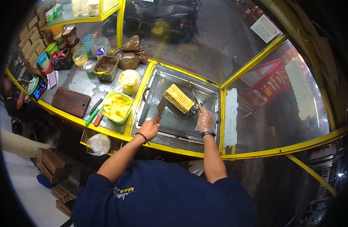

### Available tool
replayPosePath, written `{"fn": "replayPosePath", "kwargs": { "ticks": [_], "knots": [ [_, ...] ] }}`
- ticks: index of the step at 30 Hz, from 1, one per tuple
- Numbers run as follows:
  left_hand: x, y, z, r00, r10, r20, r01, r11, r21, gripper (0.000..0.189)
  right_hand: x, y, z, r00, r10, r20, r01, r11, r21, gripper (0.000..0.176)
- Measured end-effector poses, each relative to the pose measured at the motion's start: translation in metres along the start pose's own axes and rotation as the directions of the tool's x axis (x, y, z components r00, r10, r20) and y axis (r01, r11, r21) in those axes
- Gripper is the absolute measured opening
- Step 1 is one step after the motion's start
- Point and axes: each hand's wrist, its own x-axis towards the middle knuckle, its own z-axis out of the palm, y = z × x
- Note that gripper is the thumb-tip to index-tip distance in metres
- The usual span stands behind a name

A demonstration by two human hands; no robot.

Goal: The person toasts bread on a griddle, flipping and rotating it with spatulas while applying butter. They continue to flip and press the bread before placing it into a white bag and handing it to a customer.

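A ridged, golden loaf of bread (178, 98) lies at a slant on the dark metal griddle (155, 123). My left hand (149, 129), bare, is closed round the wooden handle of a scraper (161, 108), whose blade is just left of the loaf. On the right, my right hand (205, 121) wears a clear plastic glove and grips the handle of a knife (196, 99), its thin blade pointing up and away beside the loaf's right end. Dark crumbs lie on the griddle between the loaf and my right hand.
Left of the griddle are a green tub of yellow spread (116, 107), a second tub (129, 81), knives (93, 116), a wooden board (71, 102) and a chocolate container (106, 69). Yellow-framed glass (181, 45) surrounds the far and right sides. A person (15, 98) is at far left.
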Motion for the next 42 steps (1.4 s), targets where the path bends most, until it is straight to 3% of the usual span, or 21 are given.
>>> {"fn": "replayPosePath", "kwargs": {
  "ticks": [2, 5, 6, 7, 8, 9, 10, 13, 14, 17, 18, 21, 22, 25, 26, 29, 30, 31, 35, 39, 42],
  "knots": [
    [0.004, 0.003, 0.013, 1.000, -0.025, 0.005, 0.024, 0.997, 0.067, 0.032, 0.008, 0.034, 0.020, 0.982, -0.144, 0.124, 0.142, 0.990, 0.022, 0.007],
    [0.018, 0.018, 0.007, 0.994, -0.104, 0.017, 0.101, 0.986, 0.132, 0.031, -0.005, 0.005, -0.023, 0.923, -0.241, 0.301, 0.286, 0.951, -0.117, 0.009],
    [0.024, 0.023, 0.000, 0.994, -0.100, 0.038, 0.092, 0.979, 0.180, 0.031, -0.008, -0.009, -0.045, 0.925, -0.238, 0.296, 0.241, 0.970, 0.028, 0.012],
    [0.030, 0.027, -0.004, 0.993, -0.097, 0.064, 0.080, 0.970, 0.229, 0.031, -0.015, 0.002, -0.041, 0.906, -0.052, 0.420, -0.052, 0.971, 0.232, 0.012],
    [0.040, 0.017, -0.003, 0.996, -0.060, 0.063, 0.040, 0.957, 0.288, 0.031, -0.022, 0.019, -0.033, 0.820, 0.096, 0.564, -0.358, 0.855, 0.375, 0.012],
    [0.043, 0.016, -0.010, 0.997, -0.031, 0.075, 0.001, 0.930, 0.366, 0.030, -0.030, 0.030, -0.030, 0.679, 0.184, 0.711, -0.634, 0.635, 0.441, 0.013],
    [0.045, 0.015, -0.016, 0.993, -0.022, 0.115, -0.024, 0.923, 0.385, 0.029, -0.038, 0.022, -0.037, 0.649, 0.261, 0.715, -0.705, 0.559, 0.436, 0.012],
    [0.056, 0.006, -0.026, 0.974, 0.021, 0.227, -0.114, 0.908, 0.403, 0.027, -0.081, 0.057, -0.001, 0.789, 0.137, 0.599, -0.570, 0.528, 0.629, 0.013],
    [0.060, 0.003, -0.024, 0.962, 0.037, 0.269, -0.148, 0.904, 0.402, 0.026, -0.088, 0.057, -0.002, 0.755, 0.140, 0.641, -0.532, 0.703, 0.472, 0.013],
    [0.076, 0.000, -0.014, 0.905, 0.104, 0.412, -0.270, 0.890, 0.369, 0.027, -0.098, 0.038, 0.006, 0.677, 0.425, 0.601, -0.735, 0.416, 0.535, 0.015],
    [0.075, 0.008, -0.014, 0.897, 0.066, 0.437, -0.254, 0.887, 0.386, 0.027, -0.098, 0.030, 0.002, 0.721, 0.426, 0.546, -0.685, 0.320, 0.655, 0.018],
    [0.079, 0.013, -0.004, 0.927, 0.052, 0.371, -0.245, 0.834, 0.495, 0.030, -0.091, -0.002, -0.039, 0.788, 0.398, 0.469, -0.611, 0.410, 0.678, 0.020],
    [0.081, 0.014, -0.004, 0.937, 0.057, 0.344, -0.240, 0.821, 0.519, 0.030, -0.096, 0.020, -0.032, 0.866, 0.303, 0.398, -0.493, 0.650, 0.579, 0.021],
    [0.089, 0.017, -0.010, 0.954, 0.060, 0.294, -0.228, 0.783, 0.578, 0.030, -0.099, 0.042, -0.013, 0.888, 0.311, 0.340, -0.459, 0.661, 0.594, 0.024],
    [0.088, 0.022, -0.014, 0.951, 0.049, 0.305, -0.229, 0.773, 0.591, 0.031, -0.099, 0.064, 0.008, 0.874, 0.326, 0.360, -0.465, 0.778, 0.423, 0.023],
    [0.097, 0.014, -0.013, 0.957, 0.052, 0.284, -0.218, 0.775, 0.593, 0.031, -0.098, 0.029, -0.015, 0.613, 0.509, 0.604, -0.790, 0.401, 0.464, 0.020],
    [0.094, 0.018, -0.017, 0.959, 0.048, 0.278, -0.206, 0.792, 0.574, 0.032, -0.099, 0.026, -0.007, 0.614, 0.491, 0.618, -0.778, 0.243, 0.580, 0.016],
    [0.094, 0.018, -0.019, 0.958, 0.050, 0.281, -0.206, 0.801, 0.563, 0.032, -0.102, 0.022, -0.010, 0.569, 0.507, 0.648, -0.806, 0.185, 0.563, 0.016],
    [0.102, 0.003, -0.013, 0.953, 0.043, 0.300, -0.200, 0.832, 0.517, 0.033, -0.116, 0.053, 0.047, 0.636, 0.530, 0.561, -0.756, 0.280, 0.592, 0.015],
    [0.095, 0.007, -0.013, 0.957, 0.032, 0.289, -0.180, 0.847, 0.501, 0.032, -0.106, 0.028, 0.027, 0.782, 0.499, 0.373, -0.583, 0.376, 0.720, 0.021],
    [0.095, 0.007, -0.016, 0.959, 0.028, 0.281, -0.173, 0.845, 0.506, 0.033, -0.091, 0.017, 0.001, 0.912, 0.377, 0.159, -0.391, 0.687, 0.613, 0.024]
  ]
}}
